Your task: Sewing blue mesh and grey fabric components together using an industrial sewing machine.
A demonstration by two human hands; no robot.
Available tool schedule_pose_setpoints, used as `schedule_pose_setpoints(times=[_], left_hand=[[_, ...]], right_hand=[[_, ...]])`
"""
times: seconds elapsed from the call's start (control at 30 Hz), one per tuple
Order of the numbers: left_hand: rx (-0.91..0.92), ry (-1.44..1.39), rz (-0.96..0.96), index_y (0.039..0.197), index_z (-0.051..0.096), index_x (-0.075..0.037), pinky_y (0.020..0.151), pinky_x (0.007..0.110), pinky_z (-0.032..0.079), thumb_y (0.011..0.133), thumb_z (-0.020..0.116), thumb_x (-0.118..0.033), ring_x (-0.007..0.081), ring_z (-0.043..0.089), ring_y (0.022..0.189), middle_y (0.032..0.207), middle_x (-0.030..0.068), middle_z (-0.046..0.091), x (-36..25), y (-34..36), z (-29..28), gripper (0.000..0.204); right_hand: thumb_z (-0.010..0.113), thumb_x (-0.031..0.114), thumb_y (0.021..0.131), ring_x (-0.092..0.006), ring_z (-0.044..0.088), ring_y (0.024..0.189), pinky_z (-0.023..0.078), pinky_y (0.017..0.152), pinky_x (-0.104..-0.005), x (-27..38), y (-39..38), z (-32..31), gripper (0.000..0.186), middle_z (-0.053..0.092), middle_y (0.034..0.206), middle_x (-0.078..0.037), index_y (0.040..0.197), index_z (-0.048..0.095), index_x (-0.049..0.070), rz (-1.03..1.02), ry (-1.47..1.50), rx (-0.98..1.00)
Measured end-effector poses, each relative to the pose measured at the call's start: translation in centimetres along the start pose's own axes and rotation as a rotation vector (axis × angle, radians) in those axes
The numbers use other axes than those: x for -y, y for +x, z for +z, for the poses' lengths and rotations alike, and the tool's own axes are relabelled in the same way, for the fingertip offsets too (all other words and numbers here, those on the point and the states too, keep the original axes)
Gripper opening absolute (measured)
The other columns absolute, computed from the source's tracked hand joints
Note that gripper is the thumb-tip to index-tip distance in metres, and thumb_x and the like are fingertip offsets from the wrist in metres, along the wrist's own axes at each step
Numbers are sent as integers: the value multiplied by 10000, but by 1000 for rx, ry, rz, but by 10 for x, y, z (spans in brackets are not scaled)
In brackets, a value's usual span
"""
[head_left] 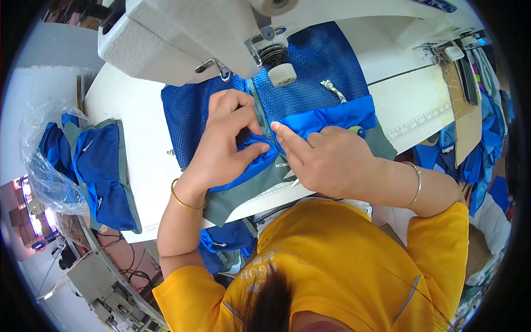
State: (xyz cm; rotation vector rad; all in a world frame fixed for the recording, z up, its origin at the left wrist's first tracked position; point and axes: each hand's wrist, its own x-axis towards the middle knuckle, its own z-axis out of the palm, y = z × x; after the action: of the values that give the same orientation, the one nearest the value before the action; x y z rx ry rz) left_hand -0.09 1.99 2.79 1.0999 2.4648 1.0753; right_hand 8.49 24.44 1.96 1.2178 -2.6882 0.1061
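Observation:
A bag panel of blue mesh [321, 61], shiny blue cloth and grey fabric [221, 206] lies under the sewing machine head [182, 41]. My left hand [229, 135] is closed on a bunched edge of the blue fabric [251, 169], pinching it between thumb and fingers. My right hand [326, 157] lies over the blue strip [337, 116], its index fingertip against the middle seam and its other fingers curled. Pointed metal blades, like those of thread snips [295, 181], stick out beneath this hand; their grip is mostly hidden. A patterned cord loop [333, 90] stands up from the mesh.
Folded blue and grey pieces [102, 174] lie at the table's left, beside a clear plastic bag [47, 149]. A round white knob [282, 74] hangs above the panel. Cardboard [462, 122] and blue cloth pieces [484, 138] are at the right. More blue fabric [227, 240] sits below the front edge.

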Motion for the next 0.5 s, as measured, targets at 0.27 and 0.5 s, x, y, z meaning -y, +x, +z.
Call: schedule_pose_setpoints(times=[0.27,0.5], left_hand=[[25,65,68,892,643,-58,1095,480,389,661,853,-64,401,456,1316,1242,91,643,2,-6,-3,312],[19,66,46,904,652,-49,1108,482,393,659,852,-58,412,471,1334,1276,92,667,1,-6,-2,317]], right_hand=[[662,167,828,-162,619,612,519,544,-302,-13,-7,0,282,665,1276,-148,1059,727,19,72,160,-45],[758,196,834,-261,625,891,518,723,-341,-42,14,-19,337,580,1015,-90,1056,586,8,115,494,-7]])
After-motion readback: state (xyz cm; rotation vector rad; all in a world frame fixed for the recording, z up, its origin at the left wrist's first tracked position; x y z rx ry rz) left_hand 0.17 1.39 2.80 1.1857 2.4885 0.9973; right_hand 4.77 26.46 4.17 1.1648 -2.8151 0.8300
